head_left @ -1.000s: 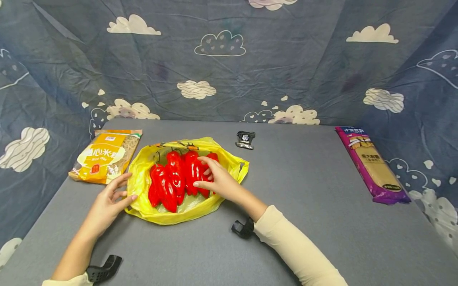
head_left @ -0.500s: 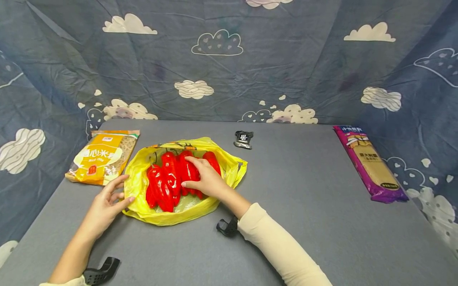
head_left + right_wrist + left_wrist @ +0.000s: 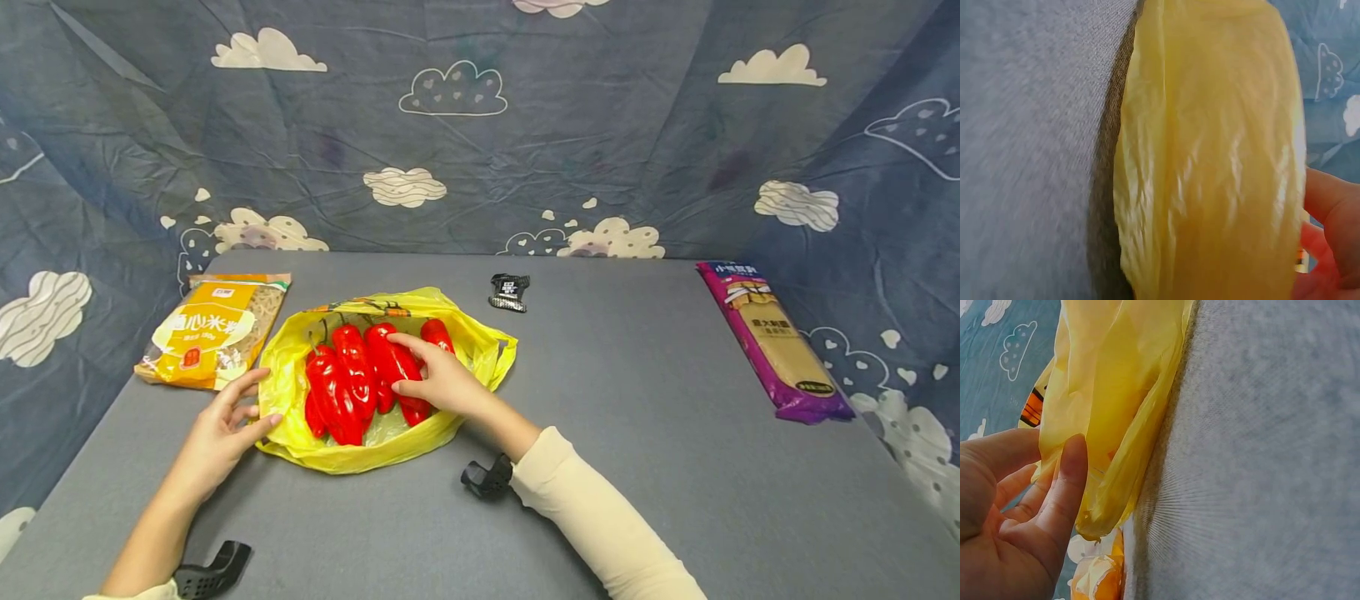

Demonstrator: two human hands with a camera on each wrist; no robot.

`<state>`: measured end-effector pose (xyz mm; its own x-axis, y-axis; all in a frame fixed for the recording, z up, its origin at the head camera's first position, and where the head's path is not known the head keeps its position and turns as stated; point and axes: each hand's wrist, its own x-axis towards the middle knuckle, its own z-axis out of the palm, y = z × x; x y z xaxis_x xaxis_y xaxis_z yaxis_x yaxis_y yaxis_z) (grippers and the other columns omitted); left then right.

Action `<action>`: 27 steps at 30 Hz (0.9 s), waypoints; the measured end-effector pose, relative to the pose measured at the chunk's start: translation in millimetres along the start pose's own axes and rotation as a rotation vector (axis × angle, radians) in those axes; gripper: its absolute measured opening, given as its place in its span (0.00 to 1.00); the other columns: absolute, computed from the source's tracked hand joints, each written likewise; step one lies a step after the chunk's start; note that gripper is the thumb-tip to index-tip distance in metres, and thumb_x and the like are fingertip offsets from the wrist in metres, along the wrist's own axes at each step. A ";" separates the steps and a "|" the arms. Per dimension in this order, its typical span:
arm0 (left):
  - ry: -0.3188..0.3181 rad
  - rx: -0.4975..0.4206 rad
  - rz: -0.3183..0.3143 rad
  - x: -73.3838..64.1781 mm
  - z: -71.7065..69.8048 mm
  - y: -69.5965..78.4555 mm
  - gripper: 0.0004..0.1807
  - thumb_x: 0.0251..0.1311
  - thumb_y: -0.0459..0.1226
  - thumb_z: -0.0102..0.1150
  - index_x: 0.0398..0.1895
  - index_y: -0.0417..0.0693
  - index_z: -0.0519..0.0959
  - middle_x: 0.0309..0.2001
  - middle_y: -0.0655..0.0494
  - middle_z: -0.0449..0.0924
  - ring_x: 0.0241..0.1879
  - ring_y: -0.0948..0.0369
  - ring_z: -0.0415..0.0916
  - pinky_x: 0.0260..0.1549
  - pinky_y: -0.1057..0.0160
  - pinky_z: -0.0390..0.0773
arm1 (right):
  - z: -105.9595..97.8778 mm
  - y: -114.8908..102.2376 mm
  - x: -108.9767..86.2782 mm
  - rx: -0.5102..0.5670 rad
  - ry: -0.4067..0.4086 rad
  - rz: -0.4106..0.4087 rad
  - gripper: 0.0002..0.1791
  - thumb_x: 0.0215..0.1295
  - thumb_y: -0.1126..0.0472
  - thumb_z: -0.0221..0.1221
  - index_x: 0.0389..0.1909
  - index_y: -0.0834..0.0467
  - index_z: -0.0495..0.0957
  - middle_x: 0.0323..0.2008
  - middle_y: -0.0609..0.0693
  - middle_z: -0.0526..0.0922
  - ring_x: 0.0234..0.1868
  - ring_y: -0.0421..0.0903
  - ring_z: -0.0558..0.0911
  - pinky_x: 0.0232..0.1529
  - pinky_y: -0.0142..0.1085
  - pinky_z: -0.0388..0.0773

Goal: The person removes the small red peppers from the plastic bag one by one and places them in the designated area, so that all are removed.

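Note:
A yellow plastic bag (image 3: 352, 461) lies with its mouth wide, and several glossy red peppers (image 3: 334, 396) are inside. My left hand (image 3: 221, 437) holds the bag's left edge, thumb on one side and fingers on the other; the left wrist view shows the thin plastic between them. Reaching in over the right rim, my right hand (image 3: 450, 385) grips one red pepper (image 3: 396, 360) between thumb and fingers. Another pepper (image 3: 437, 333) lies just behind that hand. From the right wrist, the bag's wall (image 3: 1222, 150) hides the peppers and most of the fingers.
To the left of the bag lies an orange-and-clear food packet (image 3: 213, 329). A small black wrapped packet (image 3: 509, 292) sits behind the bag. At the far right is a long purple noodle package (image 3: 776, 342). A cloud-printed cloth (image 3: 570, 150) hangs behind the grey table (image 3: 600, 375).
My right hand has shifted left within the bag, and the peppers near it have moved, with one now tilted in its grip. My left hand stays at the bag's edge.

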<state>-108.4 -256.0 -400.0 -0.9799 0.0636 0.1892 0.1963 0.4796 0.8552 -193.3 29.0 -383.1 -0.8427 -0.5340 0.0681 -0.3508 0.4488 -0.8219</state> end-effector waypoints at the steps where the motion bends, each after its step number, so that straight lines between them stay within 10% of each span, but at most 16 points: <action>1: 0.000 -0.002 0.001 0.0 0.0 -0.1 0.34 0.53 0.28 0.59 0.64 0.40 0.58 0.55 0.41 0.61 0.35 0.71 0.68 0.26 0.73 0.71 | -2.4 -0.3 -2.5 -0.005 -0.002 -0.009 0.36 0.54 0.63 0.63 0.64 0.48 0.61 0.27 0.49 0.71 0.11 0.38 0.61 0.19 0.30 0.65; 16: 0.018 0.017 0.016 0.1 0.4 -0.7 0.33 0.53 0.28 0.60 0.63 0.40 0.59 0.54 0.43 0.62 0.35 0.72 0.68 0.26 0.73 0.71 | -65.6 2.5 -72.0 0.094 0.040 -0.204 0.36 0.55 0.65 0.62 0.64 0.50 0.59 0.50 0.50 0.68 0.29 0.44 0.75 0.27 0.36 0.74; 27: 0.029 0.012 0.030 0.5 0.5 -0.6 0.32 0.52 0.27 0.60 0.62 0.39 0.60 0.50 0.52 0.63 0.34 0.72 0.69 0.26 0.74 0.71 | -114.6 41.5 -96.0 0.193 0.346 0.045 0.37 0.55 0.74 0.58 0.65 0.63 0.53 0.48 0.66 0.65 0.26 0.49 0.72 0.25 0.31 0.72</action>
<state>-109.1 -255.9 -400.7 -0.9719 0.0531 0.2292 0.2255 0.4883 0.8431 -173.8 181.0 -358.9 -0.9549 -0.2290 0.1891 -0.2549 0.3053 -0.9175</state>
